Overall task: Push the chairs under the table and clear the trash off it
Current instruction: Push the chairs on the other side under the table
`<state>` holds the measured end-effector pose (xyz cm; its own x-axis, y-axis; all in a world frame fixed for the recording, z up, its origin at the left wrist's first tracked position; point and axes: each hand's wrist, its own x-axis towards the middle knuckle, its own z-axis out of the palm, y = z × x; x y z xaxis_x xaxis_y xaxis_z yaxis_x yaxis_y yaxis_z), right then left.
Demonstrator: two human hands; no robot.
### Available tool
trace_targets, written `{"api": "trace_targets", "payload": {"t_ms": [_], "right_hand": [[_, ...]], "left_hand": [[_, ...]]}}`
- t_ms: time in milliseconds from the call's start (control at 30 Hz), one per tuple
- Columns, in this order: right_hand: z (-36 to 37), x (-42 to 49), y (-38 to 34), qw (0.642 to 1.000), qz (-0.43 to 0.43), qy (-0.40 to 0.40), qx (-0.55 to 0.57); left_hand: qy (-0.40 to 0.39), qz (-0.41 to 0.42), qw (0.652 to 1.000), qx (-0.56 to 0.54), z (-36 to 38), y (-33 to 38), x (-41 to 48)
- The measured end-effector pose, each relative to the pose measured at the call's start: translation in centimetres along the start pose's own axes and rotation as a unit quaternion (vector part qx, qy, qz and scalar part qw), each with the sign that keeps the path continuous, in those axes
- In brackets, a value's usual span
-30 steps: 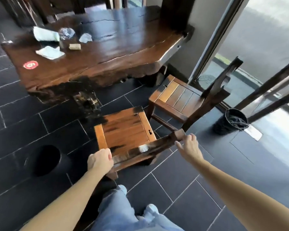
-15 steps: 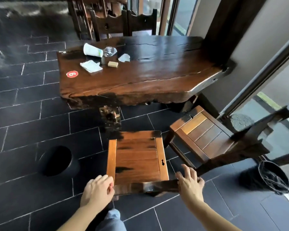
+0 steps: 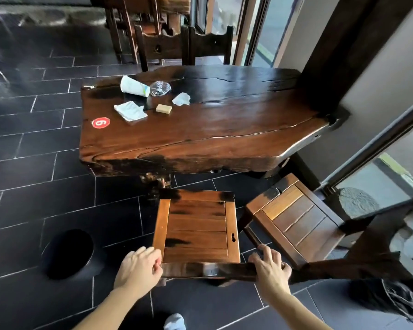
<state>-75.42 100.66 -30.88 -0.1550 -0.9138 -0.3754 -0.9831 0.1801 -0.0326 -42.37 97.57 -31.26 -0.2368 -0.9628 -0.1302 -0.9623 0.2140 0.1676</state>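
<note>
A wooden chair (image 3: 197, 228) stands in front of me, its seat facing the dark slab table (image 3: 224, 129). My left hand (image 3: 138, 270) grips the left end of its top rail and my right hand (image 3: 271, 267) grips the right end. A second chair (image 3: 293, 220) stands angled at the right, its backrest by my right arm. Trash lies on the table's far left: a tipped paper cup (image 3: 134, 86), crumpled clear plastic (image 3: 160, 88), a white napkin (image 3: 130, 111), a small crumpled tissue (image 3: 181, 99) and a tan block (image 3: 163, 108).
A red sticker numbered 6 (image 3: 100, 122) is on the table. A round black bin (image 3: 68, 253) sits on the tiled floor at my left, another black bin (image 3: 391, 301) at the lower right. Two more chairs (image 3: 184, 46) stand behind the table. Glass doors run along the right.
The chair has turned square to the table and moved closer to it. Both hands have stayed on its top rail; my view has lifted toward the table.
</note>
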Motion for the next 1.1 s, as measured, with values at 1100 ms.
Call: {"api": "trace_targets", "payload": {"t_ms": [1100], "right_hand": [[-0.2,-2.1,4.6,0.996,-0.092,0.005,0.013]], "left_hand": [[-0.031,-0.246,0.968,-0.024,-0.6,4.8,0.0]]}}
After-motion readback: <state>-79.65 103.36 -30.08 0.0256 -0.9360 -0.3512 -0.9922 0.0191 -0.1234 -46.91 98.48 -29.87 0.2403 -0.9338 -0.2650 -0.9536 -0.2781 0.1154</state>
